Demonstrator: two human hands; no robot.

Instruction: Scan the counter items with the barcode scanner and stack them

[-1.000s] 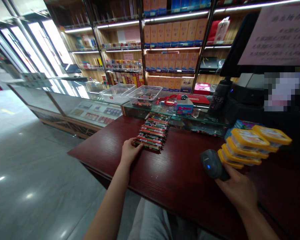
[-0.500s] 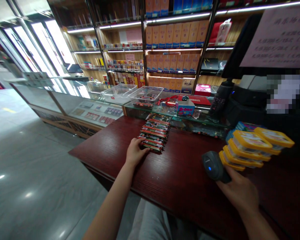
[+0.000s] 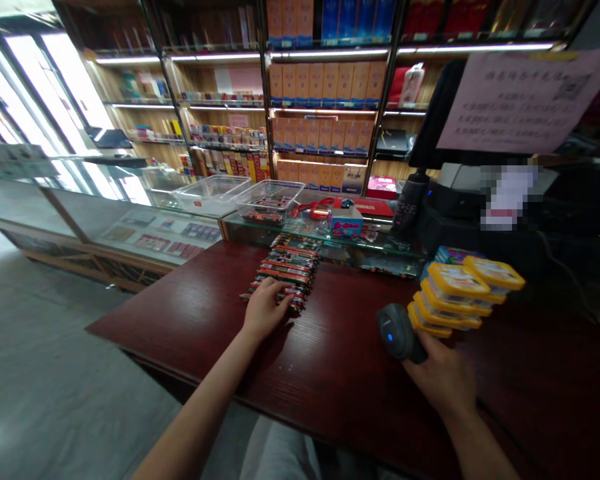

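Head view, with 12 o'clock straight ahead of the wearer: my attention goes to the row of slim, glossy packets in red, black and green wrappers (image 3: 291, 270), lying left of centre on the dark red-brown wooden tabletop (image 3: 330, 360). The bare left hand (image 3: 266, 310) is at its near end and much the closer of the two, so from there the rest of the row lies toward 1 o'clock. From the bare right hand (image 3: 445, 377) the row is well apart, toward 10 o'clock.

The row's long axis runs from about 7 to 1 o'clock. Each packet lies across it, roughly 9 to 3, the right ends dipping slightly toward 4. One packet end pokes out on the 9 o'clock side of the left hand.

That hand rests over the nearest packets, thumb spread from the fingers; I cannot tell whether it pinches one. The right hand is wrapped around the handle of a dark grey handheld scanner with a blue light (image 3: 399, 335), whose head points toward 10 o'clock. Stacked clear boxes with yellow lids (image 3: 453, 293) stand at 12 o'clock from the right hand, just beyond its fingers.
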